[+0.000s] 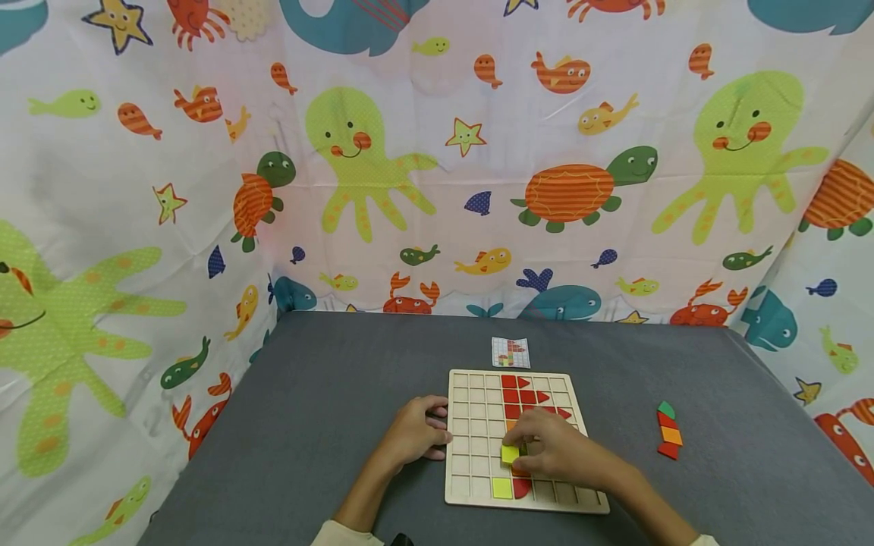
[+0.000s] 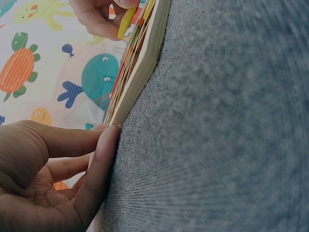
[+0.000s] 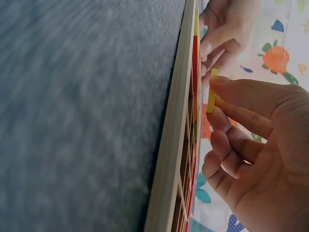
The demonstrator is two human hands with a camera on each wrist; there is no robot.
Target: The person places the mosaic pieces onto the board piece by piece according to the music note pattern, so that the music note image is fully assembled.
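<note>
A pale wooden grid board (image 1: 471, 447) lies on the grey cloth. My left hand (image 1: 415, 430) holds its left edge, with thumb and fingertips at the rim in the left wrist view. Over the lower middle of the board, my right hand (image 1: 567, 449) pinches a yellow square tile (image 3: 212, 91) between thumb and fingers, raised off the surface. Red squares and triangles (image 1: 510, 396) fill cells at the upper right of the board. Another yellow square (image 1: 501, 487) sits in the bottom row beside a red rounded piece (image 1: 521, 487). The right hand hides some cells.
Behind the board lies a small printed pattern card (image 1: 510, 353). To the right, several loose tiles (image 1: 671, 435) in green, red and orange form a short column on the grey table cloth (image 1: 355, 364). A curtain (image 1: 437, 182) with sea animals hangs around the table.
</note>
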